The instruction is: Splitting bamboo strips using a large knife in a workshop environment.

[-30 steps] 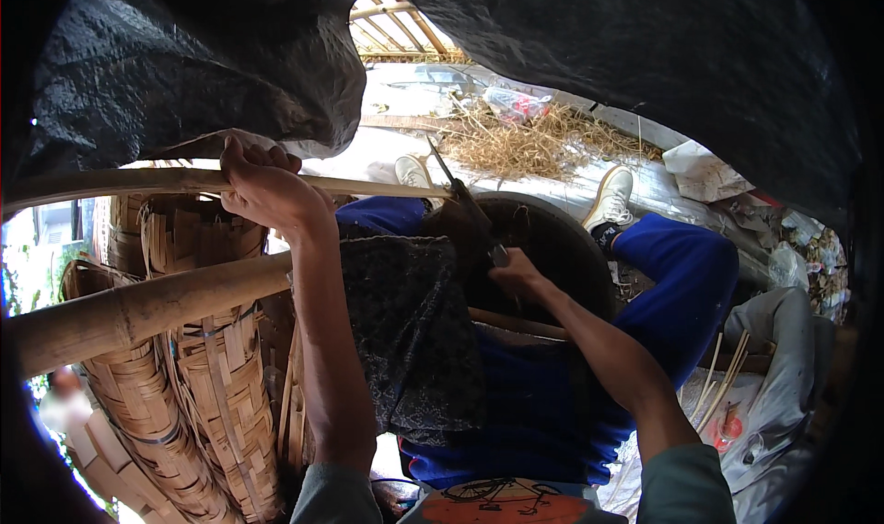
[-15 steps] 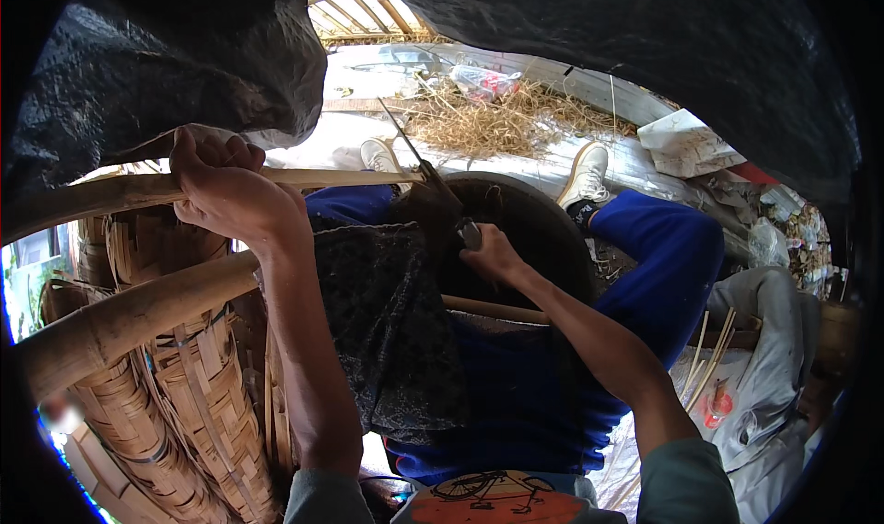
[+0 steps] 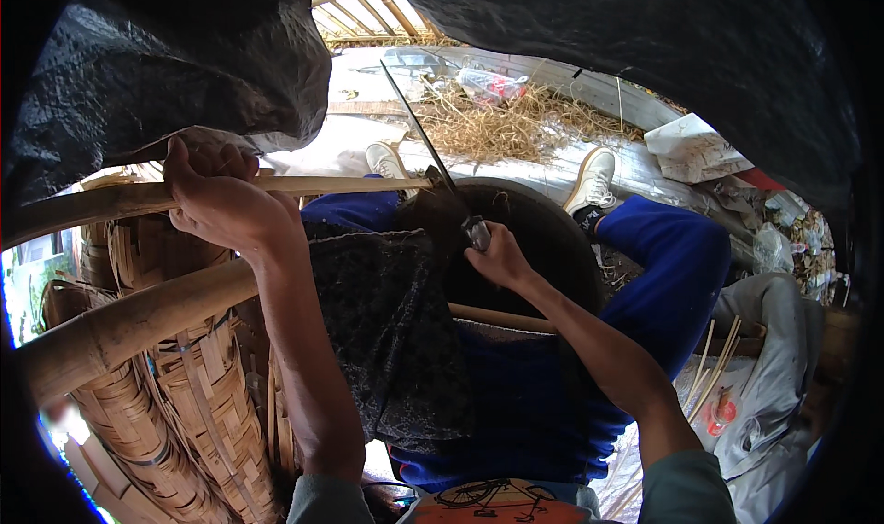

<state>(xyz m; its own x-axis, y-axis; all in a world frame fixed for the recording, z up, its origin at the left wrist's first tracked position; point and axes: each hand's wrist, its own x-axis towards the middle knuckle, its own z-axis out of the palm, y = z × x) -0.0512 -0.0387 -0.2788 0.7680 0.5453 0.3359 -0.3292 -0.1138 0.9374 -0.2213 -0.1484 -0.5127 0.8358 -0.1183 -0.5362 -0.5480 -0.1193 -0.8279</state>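
Note:
My left hand (image 3: 226,197) is closed around a long bamboo strip (image 3: 341,184), which runs in from the left edge and ends over a round dark tub (image 3: 562,275). Closed too, my right hand (image 3: 502,257) grips the handle of a long, narrow-bladed knife (image 3: 419,123). Its blade slants up and away to the left, crossing the strip at its far end; whether it cuts into the bamboo there I cannot tell. Below the strip, a dark patterned cloth (image 3: 387,340) covers part of my lap, over blue trousers (image 3: 663,257).
A thick bamboo pole (image 3: 147,321) crosses at left, above woven bamboo baskets (image 3: 198,404). Black plastic sheeting (image 3: 589,27) hangs overhead. Straw-like shavings (image 3: 488,128) lie ahead of my feet. Another person's grey-trousered leg (image 3: 773,340) is at right, beside thin sticks (image 3: 714,377).
The knife has swung so that its tip points farther up and away, with more of the blade showing. My left hand still grips the strip in nearly the same place.

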